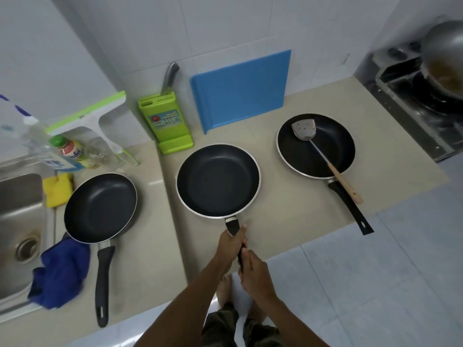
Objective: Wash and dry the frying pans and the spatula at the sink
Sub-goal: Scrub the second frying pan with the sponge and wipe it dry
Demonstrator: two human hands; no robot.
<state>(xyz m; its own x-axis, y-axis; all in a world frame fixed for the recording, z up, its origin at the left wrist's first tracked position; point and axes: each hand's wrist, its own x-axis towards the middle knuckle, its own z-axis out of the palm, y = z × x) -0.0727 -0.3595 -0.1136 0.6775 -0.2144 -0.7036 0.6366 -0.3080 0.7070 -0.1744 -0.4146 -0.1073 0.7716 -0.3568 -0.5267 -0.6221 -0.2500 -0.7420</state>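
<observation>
Here both hands (231,244) (254,271) wrap fingers around the round, matte-black middle pan's (218,180) handle.

Bare countertop (288,196) lies open between the middle frying pan (218,180) and right frying pan (316,145) (a spatula (323,156) inside); the left frying pan (100,207) crowds the sink (15,221) edge.

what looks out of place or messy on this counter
The spatula lies in the right frying pan, its blade flecked with food. The left frying pan sits tilted on a blue cloth slumping over the sink edge.
</observation>
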